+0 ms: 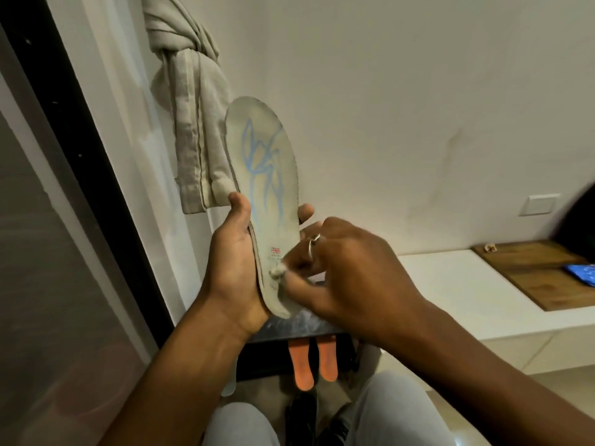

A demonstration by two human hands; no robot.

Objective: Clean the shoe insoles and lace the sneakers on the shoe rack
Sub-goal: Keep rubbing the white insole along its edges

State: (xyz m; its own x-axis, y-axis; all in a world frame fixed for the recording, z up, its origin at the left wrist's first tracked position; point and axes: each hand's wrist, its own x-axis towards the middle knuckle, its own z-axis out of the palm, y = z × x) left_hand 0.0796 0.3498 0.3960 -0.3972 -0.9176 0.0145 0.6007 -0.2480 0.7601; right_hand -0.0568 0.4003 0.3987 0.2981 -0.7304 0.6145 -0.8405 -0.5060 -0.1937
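Note:
My left hand [232, 268] grips a pale grey insole [264, 162] with a light blue pattern, held upright in front of me, toe end up. Its fingertips show past the insole's right edge. My right hand [341, 268], a ring on one finger, pinches a small white wad [277, 271] and presses it against the insole's heel area. Two orange insoles [314, 362] lie side by side below, under the dark shelf edge of the shoe rack [289, 329]. A dark shoe [301, 413] sits on the floor between my knees.
A knotted beige cloth [190, 123] hangs on the wall behind the insole. A dark-framed glass panel [64, 188] runs along the left. At right a white ledge [467, 291] carries a wooden board [541, 272] with a blue item [581, 274].

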